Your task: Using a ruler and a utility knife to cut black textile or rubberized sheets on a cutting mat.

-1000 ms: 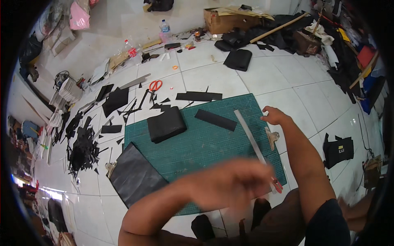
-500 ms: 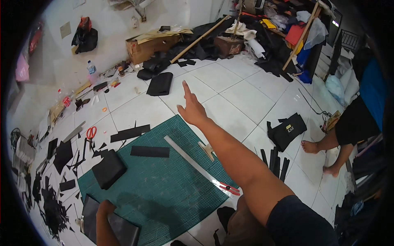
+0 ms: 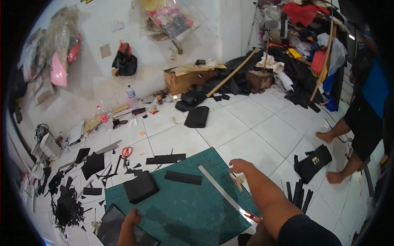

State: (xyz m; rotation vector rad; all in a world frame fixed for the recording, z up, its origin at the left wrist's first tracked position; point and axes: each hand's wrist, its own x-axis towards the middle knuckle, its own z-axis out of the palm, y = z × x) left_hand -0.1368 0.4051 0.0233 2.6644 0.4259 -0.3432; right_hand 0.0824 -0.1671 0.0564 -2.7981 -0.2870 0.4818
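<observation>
My left hand (image 3: 132, 216) is closed in a fist at the near left of a green cutting mat (image 3: 184, 217), beside a dark flat sheet (image 3: 111, 227); what its fingers hold, if anything, is hidden. My right hand (image 3: 242, 167) hangs over the mat's right edge, fingers loosely bent and apart, nothing seen in it. Beneath it lies a pale strip-shaped tool (image 3: 237, 183). A metal ruler (image 3: 218, 187) crosses the mat, with a red-handled tool (image 3: 251, 216) at its near end. Further left are a black folded bundle (image 3: 140, 187) and a black strip (image 3: 183, 177).
Orange-handled scissors (image 3: 127, 152) and black scraps (image 3: 67, 207) lie on the tiles at left. A black folded piece (image 3: 197, 117) is beyond the mat. At right are black strips (image 3: 298, 194), a black cloth item (image 3: 314, 163) and another person's bare feet (image 3: 334, 177). A cardboard box (image 3: 177, 82) stands by the wall.
My right hand has drawn back from reaching far forward with its index finger outstretched; its fingers are now bent. The view has tilted up and turned left. My left hand stays by the dark sheet.
</observation>
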